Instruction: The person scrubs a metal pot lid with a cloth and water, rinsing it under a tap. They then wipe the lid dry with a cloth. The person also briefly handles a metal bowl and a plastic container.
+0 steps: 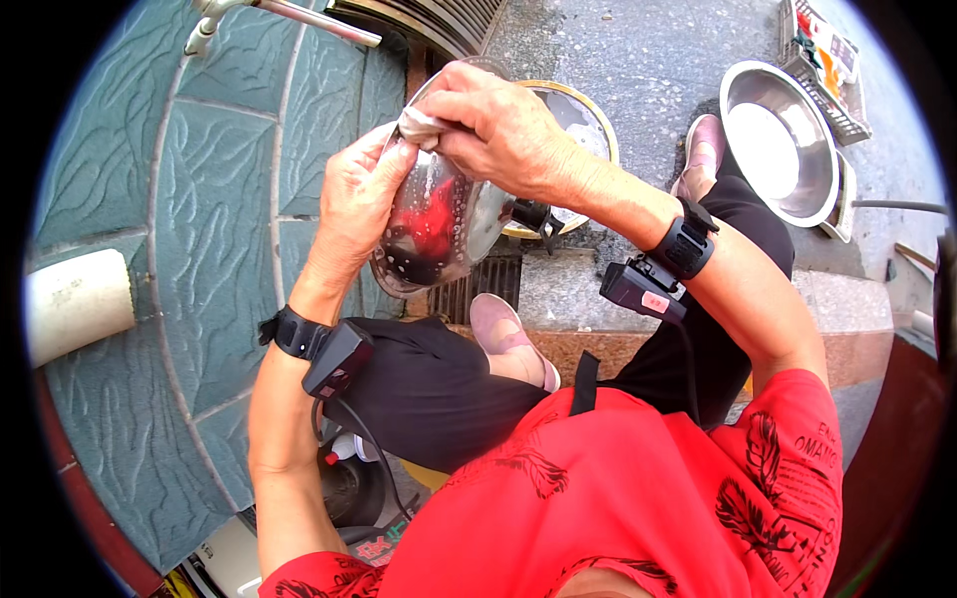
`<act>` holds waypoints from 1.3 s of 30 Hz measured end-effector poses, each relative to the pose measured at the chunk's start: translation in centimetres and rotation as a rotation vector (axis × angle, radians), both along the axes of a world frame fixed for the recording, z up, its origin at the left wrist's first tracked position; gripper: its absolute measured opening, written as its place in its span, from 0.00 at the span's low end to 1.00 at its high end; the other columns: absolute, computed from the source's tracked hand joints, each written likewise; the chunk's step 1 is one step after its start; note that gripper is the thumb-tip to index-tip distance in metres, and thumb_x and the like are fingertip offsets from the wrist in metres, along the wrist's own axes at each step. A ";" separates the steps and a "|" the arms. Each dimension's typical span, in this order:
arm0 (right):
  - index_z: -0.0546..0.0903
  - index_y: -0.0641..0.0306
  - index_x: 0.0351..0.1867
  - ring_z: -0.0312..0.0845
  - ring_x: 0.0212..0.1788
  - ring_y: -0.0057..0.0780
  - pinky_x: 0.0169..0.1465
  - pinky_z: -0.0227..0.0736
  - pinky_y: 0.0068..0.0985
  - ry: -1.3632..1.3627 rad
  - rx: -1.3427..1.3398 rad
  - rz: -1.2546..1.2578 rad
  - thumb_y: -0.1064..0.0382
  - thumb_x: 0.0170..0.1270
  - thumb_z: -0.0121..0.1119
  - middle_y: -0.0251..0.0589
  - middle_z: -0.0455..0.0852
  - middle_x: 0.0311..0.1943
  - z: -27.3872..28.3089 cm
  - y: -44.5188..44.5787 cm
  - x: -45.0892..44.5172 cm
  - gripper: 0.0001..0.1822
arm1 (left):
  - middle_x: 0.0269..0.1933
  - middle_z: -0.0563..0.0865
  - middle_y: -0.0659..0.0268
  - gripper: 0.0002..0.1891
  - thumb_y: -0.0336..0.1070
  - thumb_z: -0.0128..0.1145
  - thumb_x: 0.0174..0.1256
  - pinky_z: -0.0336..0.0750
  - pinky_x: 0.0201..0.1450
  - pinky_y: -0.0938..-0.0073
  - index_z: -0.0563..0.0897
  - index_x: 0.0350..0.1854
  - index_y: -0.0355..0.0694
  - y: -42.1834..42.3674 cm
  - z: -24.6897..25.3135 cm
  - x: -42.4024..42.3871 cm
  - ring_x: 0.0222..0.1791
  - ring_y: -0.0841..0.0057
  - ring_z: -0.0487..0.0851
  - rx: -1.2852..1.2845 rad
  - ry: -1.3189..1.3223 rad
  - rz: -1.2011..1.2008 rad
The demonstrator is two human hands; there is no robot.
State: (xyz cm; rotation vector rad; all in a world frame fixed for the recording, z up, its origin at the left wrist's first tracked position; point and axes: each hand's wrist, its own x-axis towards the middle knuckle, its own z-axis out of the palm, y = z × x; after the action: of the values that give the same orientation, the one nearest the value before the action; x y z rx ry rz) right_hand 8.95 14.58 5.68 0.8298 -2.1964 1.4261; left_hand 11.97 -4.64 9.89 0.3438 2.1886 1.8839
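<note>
A shiny metal pot or similar vessel point(441, 217) is held tilted over the ground, its curved side mirroring red and dark shapes. Pale dots cover that side; whether they are all water drops I cannot tell. A black handle-like part point(532, 215) juts out at its right. My left hand point(362, 187) grips the rim on the near left, thumb on top. My right hand point(497, 123) pinches a crumpled whitish cloth point(420, 128) against the rim, close to my left thumb. Both hands hide part of the vessel's upper end.
Behind the vessel stands a round yellow-rimmed container point(613, 138) with foamy liquid. A steel basin point(819, 164) is beyond my right foot, beside a plastic crate point(845, 123). A drain grate point(493, 288) lies below; a metal pipe point(321, 19) and white cylinder point(78, 306) are at left.
</note>
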 end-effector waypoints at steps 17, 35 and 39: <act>0.85 0.62 0.45 0.81 0.38 0.33 0.43 0.76 0.31 -0.193 0.045 0.103 0.63 0.64 0.57 0.39 0.81 0.36 -0.6 1.4 -0.7 0.11 | 0.47 0.87 0.65 0.18 0.37 0.57 0.74 0.79 0.45 0.82 0.79 0.58 0.29 -0.9 -0.3 -0.3 0.41 0.85 0.84 0.006 -0.198 -0.022; 0.83 0.60 0.49 0.74 0.31 0.12 0.28 0.66 0.15 -0.153 -0.054 -0.031 0.58 0.73 0.57 0.31 0.83 0.32 -1.9 2.6 -1.6 0.12 | 0.45 0.88 0.64 0.20 0.45 0.55 0.76 0.80 0.45 0.81 0.82 0.54 0.29 -0.9 -0.5 -1.1 0.40 0.83 0.84 0.110 -0.174 -0.043; 0.84 0.67 0.47 0.85 0.39 0.32 0.47 0.76 0.29 -0.604 -0.193 -0.039 0.59 0.67 0.60 0.49 0.89 0.36 -1.1 2.6 -0.9 0.14 | 0.44 0.88 0.63 0.20 0.46 0.54 0.77 0.80 0.45 0.81 0.82 0.53 0.29 -1.1 0.0 -0.7 0.41 0.83 0.85 0.124 -0.205 -0.028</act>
State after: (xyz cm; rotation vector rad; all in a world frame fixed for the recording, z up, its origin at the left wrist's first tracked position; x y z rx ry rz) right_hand 8.06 17.18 4.60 0.3049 -2.4021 2.0285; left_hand 11.32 -5.72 9.92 0.1917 1.9318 1.9506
